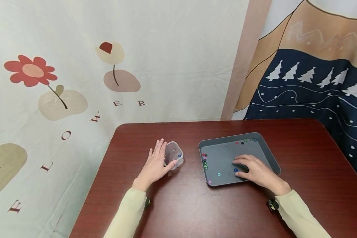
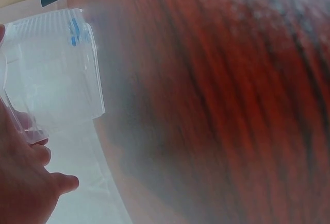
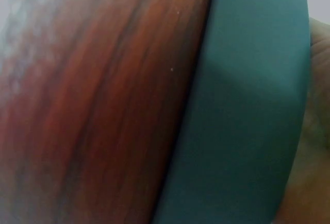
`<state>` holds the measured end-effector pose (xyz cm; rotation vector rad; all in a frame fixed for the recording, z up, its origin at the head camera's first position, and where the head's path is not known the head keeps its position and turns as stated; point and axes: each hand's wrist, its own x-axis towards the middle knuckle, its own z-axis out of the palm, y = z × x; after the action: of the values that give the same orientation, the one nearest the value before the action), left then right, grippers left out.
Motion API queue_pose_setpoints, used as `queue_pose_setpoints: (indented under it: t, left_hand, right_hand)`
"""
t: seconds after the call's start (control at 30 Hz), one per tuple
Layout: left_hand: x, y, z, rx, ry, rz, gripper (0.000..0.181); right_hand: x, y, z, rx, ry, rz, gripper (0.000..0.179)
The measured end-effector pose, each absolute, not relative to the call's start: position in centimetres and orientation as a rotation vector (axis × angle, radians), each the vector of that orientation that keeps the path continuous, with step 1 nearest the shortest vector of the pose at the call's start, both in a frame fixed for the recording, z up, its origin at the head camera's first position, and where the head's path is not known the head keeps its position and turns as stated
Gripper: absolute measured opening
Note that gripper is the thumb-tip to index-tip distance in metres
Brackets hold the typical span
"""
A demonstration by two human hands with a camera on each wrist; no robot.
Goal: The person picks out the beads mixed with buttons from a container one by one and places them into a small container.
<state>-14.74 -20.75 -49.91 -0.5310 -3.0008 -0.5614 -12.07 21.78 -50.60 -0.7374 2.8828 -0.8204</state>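
Blue bead (image 1: 236, 170) lies near the right hand (image 1: 256, 170), fingers parted, in a tray (image 1: 223, 158) stretching left to right. Left hand (image 1: 154, 167) grasps the cup (image 1: 180, 161), mouth up. Brown table (image 1: 178, 205); curtain (image 1: 181, 66) at far side.

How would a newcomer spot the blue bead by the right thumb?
On the red-brown table, find the gray tray. Toward its near edge, the blue bead lies by the thumb of the right hand, darker than the turquoise bead to its left.

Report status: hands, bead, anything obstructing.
Left hand against clear container. Right hand over gray tray, beside blue bead. No obstruction visible between hand and bead.
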Motion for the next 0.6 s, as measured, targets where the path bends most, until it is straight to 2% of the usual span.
queue_pose_setpoints:
  t: [0.6]
  left_hand:
    - [-14.79,-20.83,-50.11,-0.523,-3.009,-0.576,0.095]
  right_hand:
    - [-12.10,21.56,-50.52,-0.785,2.883,-0.850,0.022]
